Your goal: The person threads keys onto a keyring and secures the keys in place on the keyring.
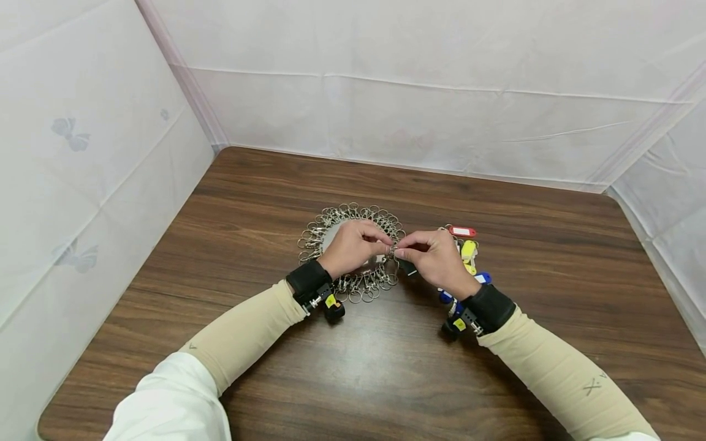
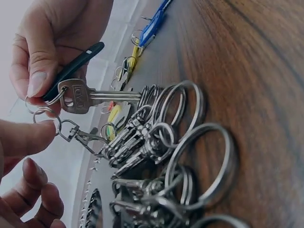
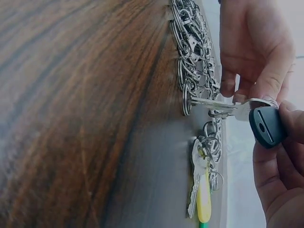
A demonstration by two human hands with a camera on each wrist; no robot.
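Near the middle of the wooden worktop (image 1: 276,380) lies a round heap of clasp rings (image 1: 353,251), with tagged keys (image 1: 467,250) just beside it toward the right edge. Above the heap, the left hand (image 1: 353,245) pinches a small split ring (image 2: 45,113). Only the wrist views show the right hand (image 1: 436,257) pinching a silver key (image 2: 90,97) and its black tag (image 3: 267,126).

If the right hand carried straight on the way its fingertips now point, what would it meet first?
Most likely the left hand: the right hand, holding a key with a black tag, points leftward at it, fingertips nearly touching. Just below lies the cluster of metal key rings; depth between them is unclear.
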